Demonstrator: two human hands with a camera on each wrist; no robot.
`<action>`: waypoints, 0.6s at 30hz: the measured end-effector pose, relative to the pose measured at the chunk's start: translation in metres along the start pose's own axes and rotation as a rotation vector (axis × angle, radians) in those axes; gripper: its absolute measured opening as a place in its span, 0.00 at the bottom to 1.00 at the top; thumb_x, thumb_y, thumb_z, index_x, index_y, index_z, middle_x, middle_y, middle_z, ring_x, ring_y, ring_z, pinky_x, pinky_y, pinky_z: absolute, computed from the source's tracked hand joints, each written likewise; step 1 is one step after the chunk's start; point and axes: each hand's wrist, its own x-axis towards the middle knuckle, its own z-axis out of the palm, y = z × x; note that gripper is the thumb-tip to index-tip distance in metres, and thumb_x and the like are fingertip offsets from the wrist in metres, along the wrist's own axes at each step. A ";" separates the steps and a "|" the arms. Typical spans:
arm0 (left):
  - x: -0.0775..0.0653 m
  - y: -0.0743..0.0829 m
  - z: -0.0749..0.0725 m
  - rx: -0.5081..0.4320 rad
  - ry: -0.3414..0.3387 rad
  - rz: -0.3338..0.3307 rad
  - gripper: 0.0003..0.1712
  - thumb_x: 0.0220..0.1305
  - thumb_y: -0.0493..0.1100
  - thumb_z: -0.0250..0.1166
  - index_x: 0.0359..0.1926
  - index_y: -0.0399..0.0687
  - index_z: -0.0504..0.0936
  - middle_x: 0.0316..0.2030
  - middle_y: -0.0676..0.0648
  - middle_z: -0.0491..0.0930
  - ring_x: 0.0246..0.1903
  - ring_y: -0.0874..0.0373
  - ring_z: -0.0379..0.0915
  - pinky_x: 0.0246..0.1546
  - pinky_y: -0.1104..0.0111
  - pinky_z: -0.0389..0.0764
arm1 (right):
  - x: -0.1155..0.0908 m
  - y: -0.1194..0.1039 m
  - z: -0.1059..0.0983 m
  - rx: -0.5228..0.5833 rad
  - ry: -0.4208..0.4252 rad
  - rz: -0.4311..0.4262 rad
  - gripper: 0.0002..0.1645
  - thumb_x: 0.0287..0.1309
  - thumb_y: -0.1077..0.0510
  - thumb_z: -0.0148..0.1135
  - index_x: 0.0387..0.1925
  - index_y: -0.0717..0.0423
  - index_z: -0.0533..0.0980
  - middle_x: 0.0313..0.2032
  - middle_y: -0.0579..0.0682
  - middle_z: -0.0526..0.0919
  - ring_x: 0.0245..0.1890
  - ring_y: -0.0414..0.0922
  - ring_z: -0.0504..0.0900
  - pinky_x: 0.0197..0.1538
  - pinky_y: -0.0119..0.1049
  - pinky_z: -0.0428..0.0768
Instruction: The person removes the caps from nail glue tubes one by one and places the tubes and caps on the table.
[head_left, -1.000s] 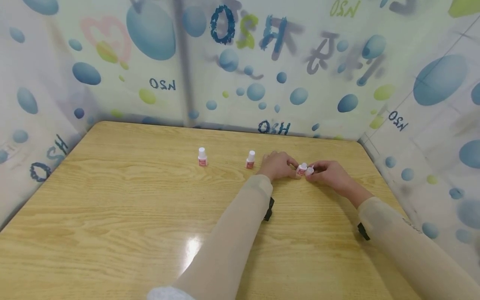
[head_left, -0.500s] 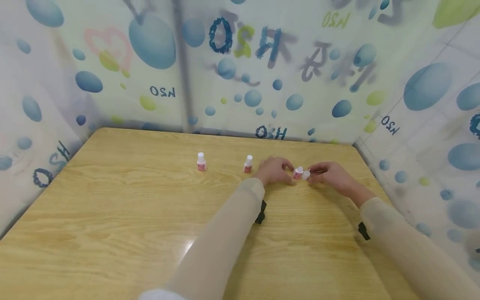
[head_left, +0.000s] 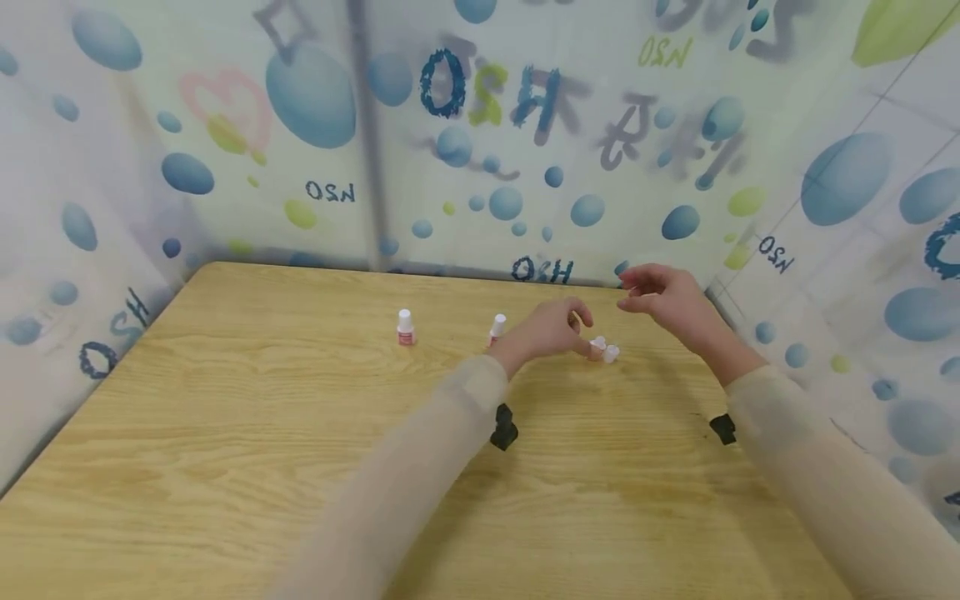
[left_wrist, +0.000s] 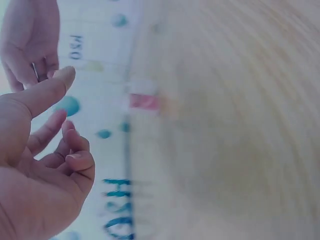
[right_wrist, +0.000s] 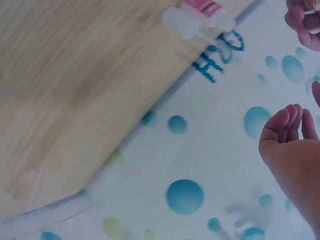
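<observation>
A small white bottle with a red label (head_left: 597, 347) stands uncapped at the right of the table. Its white cap (head_left: 611, 354) lies right beside it; in the right wrist view a thin pale stem shows next to the cap (right_wrist: 181, 22). My left hand (head_left: 549, 330) is just left of the bottle, its thumb in front of it from the head. The left wrist view shows this hand (left_wrist: 47, 175) apart from the bottle (left_wrist: 144, 101), fingers loosely bent. My right hand (head_left: 667, 302) hovers above and beyond the cap, fingers loosely bent, and appears to hold nothing.
Two similar capped bottles stand farther left: one bottle (head_left: 406, 327) alone, the other bottle (head_left: 497, 327) partly behind the left wrist. The wooden table (head_left: 300, 400) ends at a patterned curtain (head_left: 465, 225) behind and at the right.
My right hand has let go of the cap and risen away toward the back. The left hand has released the bottle and drawn slightly left. The head view has tilted up slightly.
</observation>
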 end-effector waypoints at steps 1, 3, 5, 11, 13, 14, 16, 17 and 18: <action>-0.004 0.002 -0.006 0.015 0.005 0.021 0.22 0.64 0.46 0.78 0.55 0.48 0.80 0.35 0.51 0.75 0.35 0.59 0.70 0.36 0.69 0.72 | 0.000 -0.007 0.002 0.015 0.007 -0.013 0.30 0.72 0.50 0.68 0.70 0.56 0.75 0.62 0.55 0.80 0.56 0.46 0.78 0.53 0.29 0.79; -0.012 0.005 -0.019 0.027 0.024 0.059 0.18 0.65 0.46 0.77 0.52 0.49 0.82 0.35 0.51 0.76 0.35 0.58 0.71 0.37 0.69 0.73 | 0.001 -0.019 0.006 0.036 0.016 -0.038 0.30 0.71 0.52 0.69 0.69 0.55 0.75 0.60 0.54 0.81 0.54 0.45 0.79 0.52 0.28 0.80; -0.022 0.004 -0.032 0.038 0.077 0.074 0.16 0.67 0.47 0.76 0.52 0.50 0.83 0.37 0.50 0.77 0.37 0.56 0.72 0.37 0.69 0.74 | 0.003 -0.029 0.014 0.051 0.010 -0.056 0.30 0.72 0.52 0.69 0.70 0.55 0.74 0.60 0.55 0.81 0.55 0.45 0.79 0.54 0.30 0.80; -0.051 -0.011 -0.055 0.018 0.238 0.026 0.18 0.68 0.50 0.75 0.55 0.53 0.83 0.42 0.49 0.76 0.32 0.55 0.69 0.27 0.67 0.72 | 0.014 -0.045 0.042 0.113 -0.053 -0.073 0.32 0.74 0.51 0.66 0.74 0.54 0.71 0.65 0.60 0.79 0.63 0.55 0.79 0.69 0.52 0.78; -0.059 -0.018 -0.059 0.013 0.272 0.007 0.18 0.68 0.49 0.75 0.55 0.52 0.83 0.41 0.49 0.76 0.30 0.55 0.68 0.26 0.67 0.71 | 0.019 -0.048 0.051 0.126 -0.075 -0.074 0.32 0.74 0.50 0.66 0.74 0.55 0.71 0.65 0.61 0.79 0.65 0.56 0.79 0.72 0.56 0.76; -0.062 -0.022 -0.061 0.011 0.289 -0.007 0.17 0.68 0.48 0.74 0.54 0.52 0.83 0.40 0.49 0.76 0.30 0.55 0.68 0.27 0.67 0.71 | 0.021 -0.049 0.056 0.133 -0.084 -0.078 0.32 0.74 0.50 0.66 0.73 0.55 0.71 0.65 0.61 0.79 0.66 0.56 0.79 0.72 0.57 0.75; -0.070 -0.029 -0.064 0.029 0.315 -0.032 0.16 0.69 0.48 0.74 0.52 0.50 0.82 0.38 0.50 0.76 0.31 0.56 0.68 0.31 0.67 0.70 | 0.026 -0.052 0.066 0.146 -0.098 -0.080 0.31 0.74 0.50 0.66 0.72 0.55 0.72 0.63 0.60 0.80 0.65 0.56 0.79 0.71 0.57 0.76; -0.073 -0.033 -0.065 0.031 0.320 -0.048 0.15 0.69 0.47 0.73 0.51 0.50 0.82 0.37 0.50 0.75 0.32 0.56 0.68 0.32 0.66 0.70 | 0.029 -0.054 0.072 0.148 -0.102 -0.084 0.30 0.74 0.51 0.65 0.71 0.55 0.73 0.62 0.59 0.80 0.64 0.56 0.80 0.70 0.57 0.76; -0.076 -0.037 -0.067 0.043 0.327 -0.061 0.14 0.69 0.47 0.73 0.50 0.49 0.82 0.36 0.50 0.75 0.32 0.56 0.68 0.33 0.65 0.70 | 0.031 -0.057 0.077 0.151 -0.106 -0.088 0.28 0.75 0.51 0.65 0.70 0.56 0.74 0.61 0.59 0.81 0.63 0.56 0.80 0.69 0.56 0.77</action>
